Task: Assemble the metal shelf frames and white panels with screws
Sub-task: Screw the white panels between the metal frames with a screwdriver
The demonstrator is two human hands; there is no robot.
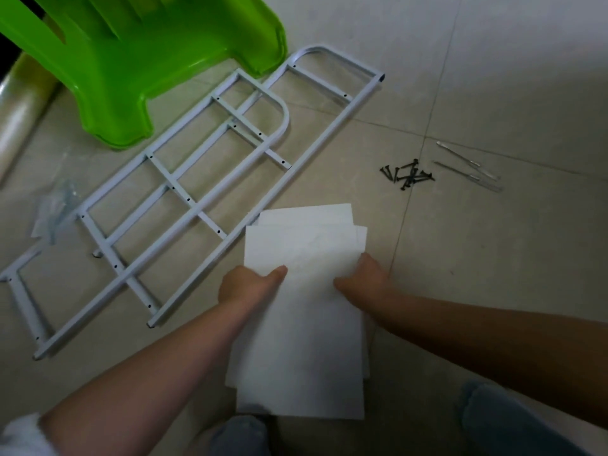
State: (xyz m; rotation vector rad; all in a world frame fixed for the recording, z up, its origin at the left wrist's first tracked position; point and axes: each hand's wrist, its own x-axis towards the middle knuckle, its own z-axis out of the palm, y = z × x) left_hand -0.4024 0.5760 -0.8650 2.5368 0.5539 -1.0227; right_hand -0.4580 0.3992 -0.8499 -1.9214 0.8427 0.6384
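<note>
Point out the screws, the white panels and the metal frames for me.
screws (408,174), head view, middle of the black pile on the floor.
white panels (306,324), head view, bare face of the top panel.
metal frames (316,149), head view, long side tube of the larger frame.

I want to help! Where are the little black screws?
The black screws lie in a small pile on the floor, upper right in the head view, between the white metal frames and two thin tools.
</note>
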